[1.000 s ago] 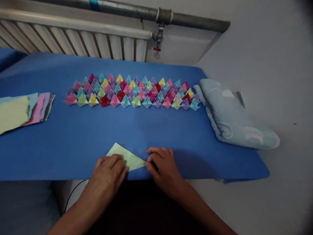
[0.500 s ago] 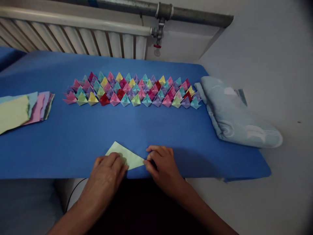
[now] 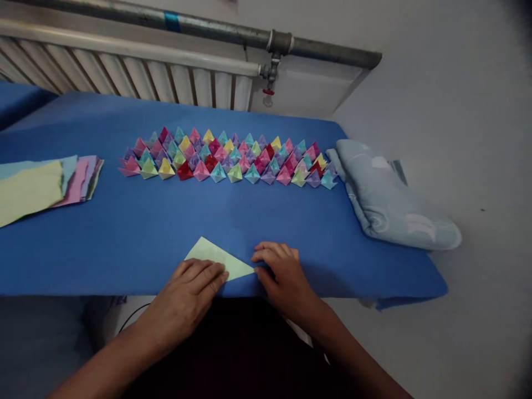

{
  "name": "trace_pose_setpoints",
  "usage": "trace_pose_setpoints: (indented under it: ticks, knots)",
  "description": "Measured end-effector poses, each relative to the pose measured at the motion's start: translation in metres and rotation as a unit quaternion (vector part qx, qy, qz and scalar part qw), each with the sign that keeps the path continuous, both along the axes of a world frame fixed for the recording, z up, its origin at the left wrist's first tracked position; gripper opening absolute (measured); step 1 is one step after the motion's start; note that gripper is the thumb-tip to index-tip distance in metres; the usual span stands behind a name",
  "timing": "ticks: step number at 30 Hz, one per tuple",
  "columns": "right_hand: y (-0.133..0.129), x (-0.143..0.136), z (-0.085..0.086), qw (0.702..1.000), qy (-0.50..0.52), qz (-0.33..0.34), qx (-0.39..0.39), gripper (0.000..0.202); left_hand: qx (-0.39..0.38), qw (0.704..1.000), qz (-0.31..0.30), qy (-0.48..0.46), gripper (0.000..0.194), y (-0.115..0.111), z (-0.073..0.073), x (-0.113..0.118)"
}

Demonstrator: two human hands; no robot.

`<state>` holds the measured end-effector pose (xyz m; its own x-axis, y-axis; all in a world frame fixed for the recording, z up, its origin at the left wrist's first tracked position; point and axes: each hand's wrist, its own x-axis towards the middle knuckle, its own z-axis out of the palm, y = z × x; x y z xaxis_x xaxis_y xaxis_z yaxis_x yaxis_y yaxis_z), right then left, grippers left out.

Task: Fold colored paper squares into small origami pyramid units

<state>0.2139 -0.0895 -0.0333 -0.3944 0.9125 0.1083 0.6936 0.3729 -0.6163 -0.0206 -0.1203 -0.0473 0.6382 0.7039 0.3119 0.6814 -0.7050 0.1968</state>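
Observation:
A pale green sheet of paper [image 3: 218, 258], folded to a pointed shape, lies near the front edge of the blue-covered table. My left hand [image 3: 189, 293] rests on its lower left part, fingers stretched out and lying flat, hiding some of the paper. At the sheet's right-hand point is my right hand [image 3: 282, 274]. Its thumb is at or just beside the tip, and the bent fingers stand apart from the thumb with a gap between. Several rows of small folded paper boats [image 3: 235, 173] in many colours stand farther back.
Coloured paper sheets [image 3: 33, 185] lie stacked at the left. A folded grey-blue blanket [image 3: 394, 199] sits at the right end of the blue table [image 3: 137, 238]. Behind are a white radiator [image 3: 160, 83], a metal pipe [image 3: 224, 30] and a valve with a red handle [image 3: 268, 91].
My left fingers have straightened and lie flatter on the paper. My right thumb and fingers have opened slightly at the tip. The whole view has shifted a little.

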Motion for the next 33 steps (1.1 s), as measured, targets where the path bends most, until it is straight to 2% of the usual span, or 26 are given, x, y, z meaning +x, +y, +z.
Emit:
trace_pose_setpoints:
  ticks: [2,5,7,11,16,19,21,25,27,28,30,32,33]
  knots:
    - [-0.002,-0.003,0.003,0.998,0.003,0.061,0.007,0.021,-0.009,1.000,-0.002,0.000,0.030,0.000,0.001,0.002]
    - [-0.004,-0.007,0.007,0.990,-0.045,0.132,0.019,0.043,-0.006,1.000,-0.003,-0.008,0.033,-0.001,-0.002,0.002]
    - [-0.005,-0.007,0.008,0.982,-0.082,0.166,0.028,0.046,0.000,1.000,-0.004,-0.019,0.031,-0.002,-0.005,0.001]
    - [-0.008,-0.001,0.004,0.972,-0.089,0.213,0.052,0.034,0.011,0.999,-0.011,-0.042,0.026,-0.006,-0.012,-0.003]
    - [-0.009,0.003,-0.003,0.973,-0.032,0.200,0.110,0.017,0.005,0.997,-0.022,-0.068,0.025,-0.008,-0.012,-0.006]
    - [-0.008,-0.001,0.006,0.974,0.006,0.172,0.145,0.013,-0.017,0.995,-0.008,-0.094,0.025,-0.010,0.000,-0.005]
    - [-0.006,-0.005,0.019,0.975,0.053,0.154,0.151,0.012,-0.040,0.990,0.013,-0.134,0.024,-0.013,0.016,-0.003]
    - [0.004,-0.018,0.049,0.973,0.162,0.137,0.095,0.012,-0.126,0.961,0.095,-0.227,0.018,-0.020,0.052,0.002]
    - [0.015,-0.029,0.054,0.981,0.163,0.092,0.052,0.010,-0.181,0.933,0.147,-0.274,0.021,-0.019,0.058,0.003]
    - [0.022,-0.034,0.053,0.985,0.155,0.074,0.021,0.010,-0.206,0.918,0.166,-0.295,0.023,-0.018,0.056,0.003]
    - [0.037,-0.045,0.044,0.989,0.107,0.096,-0.041,0.011,-0.259,0.899,0.184,-0.302,0.025,-0.014,0.046,-0.001]
    - [0.050,-0.053,0.030,0.989,0.028,0.138,-0.051,0.016,-0.285,0.908,0.192,-0.240,0.027,-0.008,0.032,-0.005]
    - [0.056,-0.056,0.024,0.986,-0.007,0.160,-0.038,0.020,-0.261,0.922,0.202,-0.203,0.026,-0.006,0.026,-0.007]
